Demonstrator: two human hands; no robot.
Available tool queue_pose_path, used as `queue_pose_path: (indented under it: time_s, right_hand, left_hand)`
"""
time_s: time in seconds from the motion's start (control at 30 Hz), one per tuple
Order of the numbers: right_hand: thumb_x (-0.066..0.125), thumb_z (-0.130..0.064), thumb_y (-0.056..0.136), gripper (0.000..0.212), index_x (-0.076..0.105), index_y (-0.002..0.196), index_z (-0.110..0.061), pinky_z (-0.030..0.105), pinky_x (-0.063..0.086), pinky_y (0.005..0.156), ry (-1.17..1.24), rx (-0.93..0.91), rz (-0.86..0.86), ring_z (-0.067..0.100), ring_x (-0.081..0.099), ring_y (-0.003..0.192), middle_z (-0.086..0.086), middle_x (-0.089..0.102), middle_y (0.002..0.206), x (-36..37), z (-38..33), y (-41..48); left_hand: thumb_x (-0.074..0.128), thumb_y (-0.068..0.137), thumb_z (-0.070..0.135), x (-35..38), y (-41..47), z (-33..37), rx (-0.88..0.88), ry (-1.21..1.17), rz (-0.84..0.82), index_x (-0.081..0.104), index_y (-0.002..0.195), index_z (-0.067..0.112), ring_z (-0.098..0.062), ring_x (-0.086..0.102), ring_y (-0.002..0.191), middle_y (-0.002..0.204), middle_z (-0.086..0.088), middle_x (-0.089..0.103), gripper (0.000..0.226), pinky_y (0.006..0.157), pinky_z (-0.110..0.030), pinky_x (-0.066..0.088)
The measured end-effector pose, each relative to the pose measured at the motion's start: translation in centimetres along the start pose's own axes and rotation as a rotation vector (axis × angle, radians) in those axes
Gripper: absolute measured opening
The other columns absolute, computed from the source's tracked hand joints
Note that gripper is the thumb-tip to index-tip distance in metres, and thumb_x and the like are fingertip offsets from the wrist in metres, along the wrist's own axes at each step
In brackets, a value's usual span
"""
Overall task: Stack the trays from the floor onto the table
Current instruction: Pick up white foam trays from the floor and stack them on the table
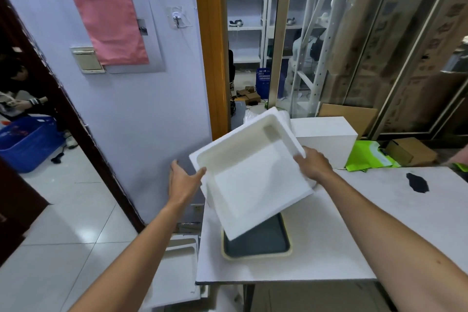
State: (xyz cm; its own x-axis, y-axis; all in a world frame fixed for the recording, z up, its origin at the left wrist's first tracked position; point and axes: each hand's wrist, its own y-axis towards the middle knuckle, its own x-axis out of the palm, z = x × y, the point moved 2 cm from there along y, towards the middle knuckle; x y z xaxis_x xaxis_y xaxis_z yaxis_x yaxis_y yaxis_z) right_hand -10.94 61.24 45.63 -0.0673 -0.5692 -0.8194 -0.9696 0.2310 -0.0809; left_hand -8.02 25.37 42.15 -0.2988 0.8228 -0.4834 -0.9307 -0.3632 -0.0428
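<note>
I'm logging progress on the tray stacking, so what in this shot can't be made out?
- Dark tray on the table: the white foam tray held above hides its far part.
- Right hand: fingertips hidden behind the foam tray's rim.
- White tray on the floor: partly hidden by the left forearm and the table edge; how many remain is unclear.

Two bare forearms, no sleeves in view, no watch, rings or gloves; left hand (183, 181) and right hand (314, 163) bare too, short nails as far as visible, small mole on right forearm
</note>
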Motion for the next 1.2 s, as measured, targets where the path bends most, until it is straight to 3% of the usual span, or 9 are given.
queue_pose_path:
  time_s: [0.1,0.23,0.37,0.47,0.73,0.87,0.97,1.07,1.2]
  right_hand:
    - [0.046,-0.039,0.100,0.035,0.057,0.132,-0.031,0.036,0.040,0.076,-0.143,-0.124,-0.024,0.033,0.057,0.101,0.008,0.066,0.119,-1.3,-1.2,0.7]
    - [0.046,-0.043,0.098,0.038,0.054,0.135,-0.039,0.037,0.040,0.077,-0.223,-0.234,-0.019,0.035,0.056,0.108,0.008,0.065,0.121,-1.6,-2.7,0.7]
    - [0.049,-0.041,0.098,0.032,0.059,0.128,-0.037,0.037,0.041,0.078,-0.182,-0.293,-0.027,0.035,0.057,0.107,0.007,0.065,0.114,-1.1,-4.1,-0.2]
    - [0.052,-0.042,0.097,0.026,0.065,0.118,-0.032,0.035,0.039,0.073,-0.171,-0.306,0.011,0.031,0.059,0.102,0.004,0.066,0.104,-0.8,-4.6,-0.9]
    - [0.068,-0.046,0.088,0.093,0.016,0.156,-0.011,0.044,0.037,0.106,0.080,-0.090,0.186,0.033,0.034,0.141,0.013,0.036,0.156,0.3,-2.0,-1.2]
    - [0.061,-0.073,0.079,0.110,0.001,0.159,-0.027,0.047,0.036,0.112,0.228,0.008,-0.005,0.031,0.036,0.144,0.006,0.028,0.162,2.2,-0.1,-2.2]
    - [0.056,-0.076,0.082,0.098,0.015,0.156,-0.028,0.044,0.048,0.101,0.250,0.045,-0.134,0.031,0.054,0.128,0.005,0.050,0.148,4.3,1.0,-3.9]
    - [0.049,-0.063,0.093,0.062,0.033,0.141,-0.027,0.043,0.062,0.068,0.250,0.064,-0.159,0.027,0.068,0.093,0.001,0.063,0.119,7.0,2.2,-5.5]
    - [0.033,-0.042,0.104,0.041,0.036,0.142,-0.027,0.047,0.054,0.087,0.165,0.095,-0.021,0.030,0.062,0.097,0.005,0.064,0.116,8.9,3.7,-6.6]
  left_hand:
    - [0.076,0.084,0.042,-0.8,0.7,1.0,0.215,0.234,0.095,0.018,0.156,0.015,-0.028,0.027,0.147,0.161,-0.007,0.026,0.097,0.118,-0.048,0.029]
    - [0.071,0.081,0.060,-0.2,0.7,1.4,0.293,0.297,-0.192,0.031,0.153,0.028,-0.021,0.044,0.137,0.154,0.006,0.041,0.087,0.109,-0.049,0.041]
    - [0.053,0.099,0.042,1.0,-0.4,1.2,0.344,0.334,-0.280,0.056,0.129,0.020,-0.027,0.064,0.104,0.111,0.004,0.063,0.038,0.084,-0.040,0.054]
    - [0.044,0.104,0.035,1.3,-0.6,0.5,0.306,0.286,-0.200,0.061,0.119,0.016,-0.031,0.061,0.096,0.101,-0.002,0.065,0.030,0.077,-0.038,0.052]
    - [0.043,0.104,0.031,2.7,-1.3,-1.4,0.083,0.080,-0.028,0.063,0.124,0.017,-0.030,0.059,0.103,0.107,-0.003,0.069,0.032,0.089,-0.040,0.050]
    - [0.044,0.103,0.036,3.6,-1.1,-2.5,-0.094,-0.028,-0.035,0.061,0.123,0.015,-0.031,0.057,0.113,0.112,-0.003,0.067,0.033,0.099,-0.047,0.047]
    - [0.042,0.104,0.036,4.5,-1.6,-2.5,-0.139,-0.038,-0.045,0.060,0.124,0.013,-0.031,0.057,0.112,0.113,-0.003,0.065,0.035,0.097,-0.044,0.048]
    - [0.041,0.105,0.036,5.7,-2.7,-2.6,-0.170,-0.050,-0.044,0.058,0.127,0.010,-0.031,0.056,0.115,0.120,-0.006,0.064,0.038,0.097,-0.043,0.047]
    - [0.043,0.104,0.031,7.0,-3.8,-3.9,-0.201,-0.057,-0.092,0.057,0.127,0.009,-0.031,0.057,0.111,0.120,-0.009,0.065,0.034,0.097,-0.042,0.048]
